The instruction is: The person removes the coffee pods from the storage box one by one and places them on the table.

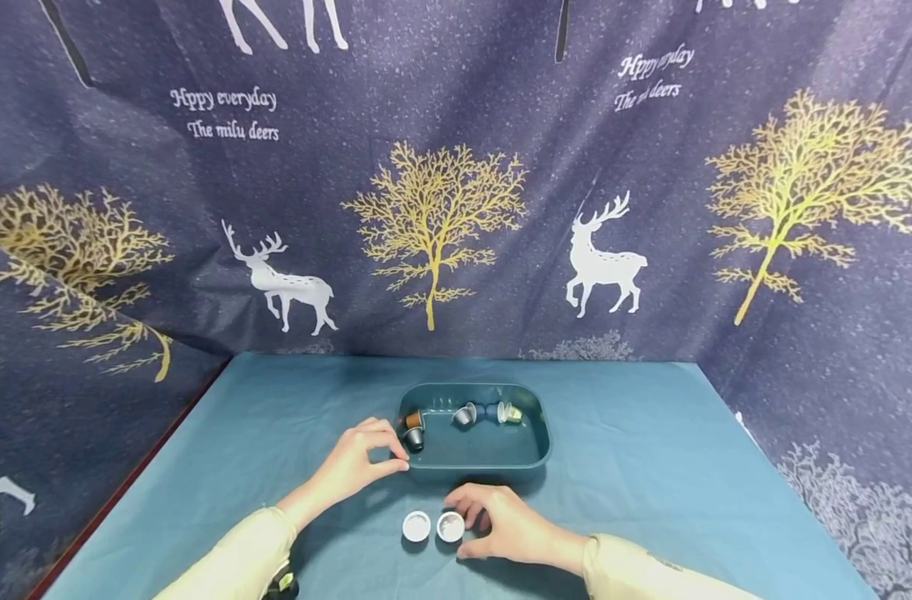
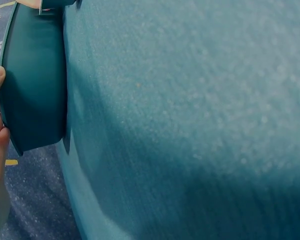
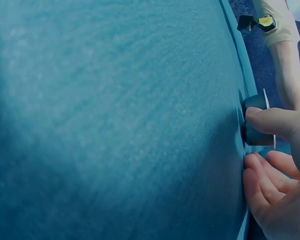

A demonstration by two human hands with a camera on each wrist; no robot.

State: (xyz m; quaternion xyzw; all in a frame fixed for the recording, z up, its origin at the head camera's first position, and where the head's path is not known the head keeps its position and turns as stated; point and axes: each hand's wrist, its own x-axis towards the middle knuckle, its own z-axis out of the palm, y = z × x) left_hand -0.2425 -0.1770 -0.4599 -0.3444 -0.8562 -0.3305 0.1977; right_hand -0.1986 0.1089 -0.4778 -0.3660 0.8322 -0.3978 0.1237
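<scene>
My left hand (image 1: 362,458) is at the near-left corner of a dark green rectangular bin (image 1: 471,477). In the left wrist view its thumb and fingers hold the bin's rim (image 2: 6,45). Two small coffee capsules stand side by side on the cloth in front of the bin, pale lids up: a left capsule (image 1: 416,527) and a right capsule (image 1: 450,527). My right hand (image 1: 504,529) is beside the right capsule, thumb and fingers spread apart around it. From the right wrist, the thumb overlaps a dark capsule (image 3: 257,137); whether they touch I cannot tell.
Inside the bin are several more capsules: an orange one (image 1: 413,419) and a black one (image 1: 414,440) at left, others, including a pale green one (image 1: 513,414), toward the back right. A blue cloth (image 1: 636,467) covers the table. A patterned curtain (image 1: 456,108) hangs behind.
</scene>
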